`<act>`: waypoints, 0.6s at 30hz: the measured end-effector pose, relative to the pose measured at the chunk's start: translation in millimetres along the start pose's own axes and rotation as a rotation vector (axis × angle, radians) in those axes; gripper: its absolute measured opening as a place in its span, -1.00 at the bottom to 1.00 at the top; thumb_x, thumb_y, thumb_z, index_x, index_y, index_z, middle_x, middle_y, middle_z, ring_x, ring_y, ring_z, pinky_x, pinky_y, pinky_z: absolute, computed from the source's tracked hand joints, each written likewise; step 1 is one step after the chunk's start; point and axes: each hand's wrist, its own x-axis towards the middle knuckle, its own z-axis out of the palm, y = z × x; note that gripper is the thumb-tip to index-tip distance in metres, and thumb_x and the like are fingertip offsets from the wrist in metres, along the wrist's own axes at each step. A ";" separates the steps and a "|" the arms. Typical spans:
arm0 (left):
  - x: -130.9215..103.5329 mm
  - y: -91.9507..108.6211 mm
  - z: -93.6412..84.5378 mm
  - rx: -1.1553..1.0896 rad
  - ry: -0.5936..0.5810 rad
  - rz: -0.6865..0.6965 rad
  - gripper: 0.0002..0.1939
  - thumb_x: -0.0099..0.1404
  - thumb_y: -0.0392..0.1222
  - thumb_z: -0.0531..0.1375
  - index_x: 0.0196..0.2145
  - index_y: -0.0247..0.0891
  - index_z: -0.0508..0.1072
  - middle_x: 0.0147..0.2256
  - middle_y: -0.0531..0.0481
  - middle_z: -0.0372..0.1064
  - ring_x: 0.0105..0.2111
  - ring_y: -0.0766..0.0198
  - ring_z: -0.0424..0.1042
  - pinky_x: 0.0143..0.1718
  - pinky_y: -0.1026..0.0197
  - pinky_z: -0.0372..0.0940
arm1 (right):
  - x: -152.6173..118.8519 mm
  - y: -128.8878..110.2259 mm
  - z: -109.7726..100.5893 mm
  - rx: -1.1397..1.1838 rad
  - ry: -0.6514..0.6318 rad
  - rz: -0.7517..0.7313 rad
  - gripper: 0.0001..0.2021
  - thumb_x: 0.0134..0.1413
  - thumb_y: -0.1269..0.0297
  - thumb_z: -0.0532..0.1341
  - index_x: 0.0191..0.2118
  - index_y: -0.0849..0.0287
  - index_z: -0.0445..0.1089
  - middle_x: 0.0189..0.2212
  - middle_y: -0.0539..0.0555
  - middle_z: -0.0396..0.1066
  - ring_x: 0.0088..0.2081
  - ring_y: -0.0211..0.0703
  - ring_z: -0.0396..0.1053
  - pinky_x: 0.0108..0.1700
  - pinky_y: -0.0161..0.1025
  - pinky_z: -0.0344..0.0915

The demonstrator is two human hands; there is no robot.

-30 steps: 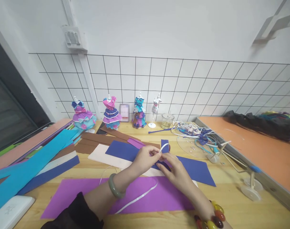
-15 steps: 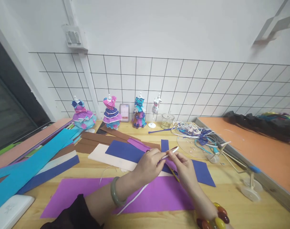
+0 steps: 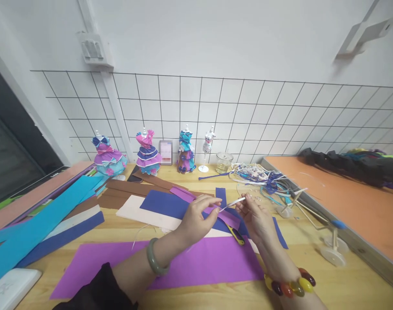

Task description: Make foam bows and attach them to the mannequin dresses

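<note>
A narrow white strip (image 3: 232,203) runs between my two hands above the sheets. My right hand (image 3: 256,217) pinches its upper end between thumb and fingertips. At the other end, my left hand (image 3: 196,218) has the strip at its thumb and curled fingers; part of that grip is hidden. Below them lie a dark blue sheet (image 3: 166,206), a short purple strip (image 3: 230,218) and a yellow-and-black handled tool (image 3: 238,236), whose kind is partly covered. A large purple sheet (image 3: 212,262) spreads under my forearms.
Dressed miniature mannequins (image 3: 148,155) and a bare one (image 3: 207,144) stand at the back, beside a glass (image 3: 224,162). A heap of ribbon scraps (image 3: 257,174) and a thin stand (image 3: 334,241) are on the right. Turquoise strips (image 3: 51,219) lie left.
My hands have moved apart, with the white strip now stretched between them. Its tail no longer hangs over the purple sheet. The view has shifted slightly, and more of the yellow-and-black tool shows.
</note>
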 end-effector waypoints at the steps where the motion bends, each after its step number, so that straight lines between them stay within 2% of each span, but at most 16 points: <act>1: 1.5 -1.4 -0.2 0.012 -0.004 -0.061 -0.77 0.15 -0.21 0.10 -0.22 -0.26 0.41 -0.24 -0.06 0.37 -0.20 0.28 0.32 -0.12 0.21 0.20 | -1.2 -0.6 1.2 -0.012 -0.021 -0.004 -0.76 -0.30 0.20 0.37 -0.45 0.20 0.41 -0.62 -0.05 0.39 -0.55 -0.32 0.37 -0.45 -0.40 0.33; 4: 5.1 -8.2 -0.1 -0.107 -0.105 -0.320 -0.73 0.17 -0.07 0.07 -0.29 -0.30 0.42 -0.28 -0.08 0.40 -0.24 0.26 0.34 -0.16 0.19 0.20 | -7.8 -2.1 6.8 -0.073 -0.112 -0.032 -0.76 -0.26 0.17 0.34 -0.44 0.20 0.41 -0.57 -0.03 0.40 -0.54 -0.33 0.35 -0.40 -0.37 0.32; 7: 5.5 -14.9 -0.7 -0.397 -0.282 -0.617 -0.57 0.18 0.08 0.00 -0.36 -0.39 0.42 -0.41 -0.11 0.41 -0.36 0.27 0.37 -0.26 0.20 0.21 | -14.1 -3.1 11.1 -0.140 -0.207 -0.069 -0.77 -0.19 0.14 0.31 -0.44 0.21 0.41 -0.52 0.00 0.41 -0.51 -0.31 0.34 -0.35 -0.33 0.31; 9: 4.1 -17.3 -1.6 -0.581 -0.397 -0.751 -0.51 0.15 0.14 0.01 -0.36 -0.41 0.42 -0.46 -0.12 0.39 -0.41 0.29 0.38 -0.29 0.21 0.20 | -16.5 -3.4 12.4 -0.177 -0.257 -0.075 -0.78 -0.16 0.13 0.28 -0.44 0.21 0.42 -0.49 0.01 0.41 -0.48 -0.29 0.34 -0.33 -0.32 0.30; 11: 2.6 -17.8 -2.2 -0.701 -0.461 -0.782 -0.52 0.12 0.14 0.06 -0.36 -0.41 0.42 -0.51 -0.08 0.36 -0.45 0.32 0.36 -0.29 0.21 0.19 | -17.4 -3.5 12.8 -0.202 -0.284 -0.075 -0.78 -0.14 0.13 0.28 -0.44 0.20 0.42 -0.48 0.02 0.41 -0.46 -0.26 0.34 -0.32 -0.30 0.30; 13: 2.0 -17.0 -2.3 -0.734 -0.468 -0.746 -0.57 0.08 0.09 0.12 -0.38 -0.41 0.43 -0.55 -0.03 0.33 -0.48 0.35 0.35 -0.29 0.22 0.19 | -16.7 -3.5 12.5 -0.200 -0.272 -0.084 -0.78 -0.16 0.13 0.28 -0.44 0.20 0.42 -0.47 0.02 0.41 -0.46 -0.26 0.33 -0.33 -0.30 0.30; 18: 4.2 -14.6 -1.7 -0.569 -0.395 -0.638 -0.66 0.03 0.00 0.19 -0.39 -0.39 0.45 -0.59 0.04 0.30 -0.52 0.40 0.29 -0.36 0.30 0.16 | -11.8 -3.8 10.5 -0.134 -0.185 -0.079 -0.80 -0.20 0.17 0.31 -0.45 0.19 0.42 -0.47 0.00 0.42 -0.49 -0.30 0.34 -0.34 -0.34 0.32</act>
